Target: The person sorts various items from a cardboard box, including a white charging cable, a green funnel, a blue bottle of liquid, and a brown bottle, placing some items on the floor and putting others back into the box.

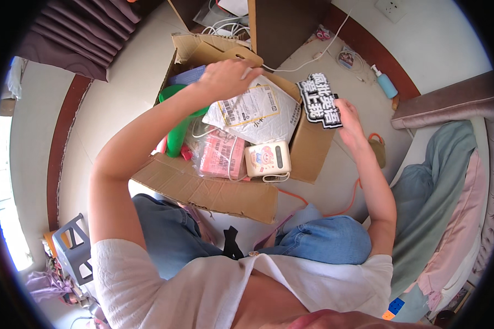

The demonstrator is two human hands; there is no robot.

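Note:
In my right hand (349, 117) is a black-and-white cut-out sign (319, 100) with raised writing, held by its right edge beyond the box's right flap. My left hand (230, 78) reaches over the open cardboard box (206, 187), at the upper edge of a white padded mailer (263, 111) with a printed label. Its fingertips are partly hidden, so I cannot tell whether they grip the mailer. Below the mailer are a cream power bank (268, 159) with a cartoon picture and a pink pack (222, 154) in clear plastic. A green plastic object (177, 137) lies under my left forearm.
A dark cabinet (290, 31) stands behind the box. White cable (296, 69) trails across the floor towards a wall socket (391, 8). A blue pump bottle (385, 83) lies by the wall. Bedding (436, 177) is at right; a grey plastic stool (72, 249) is at lower left.

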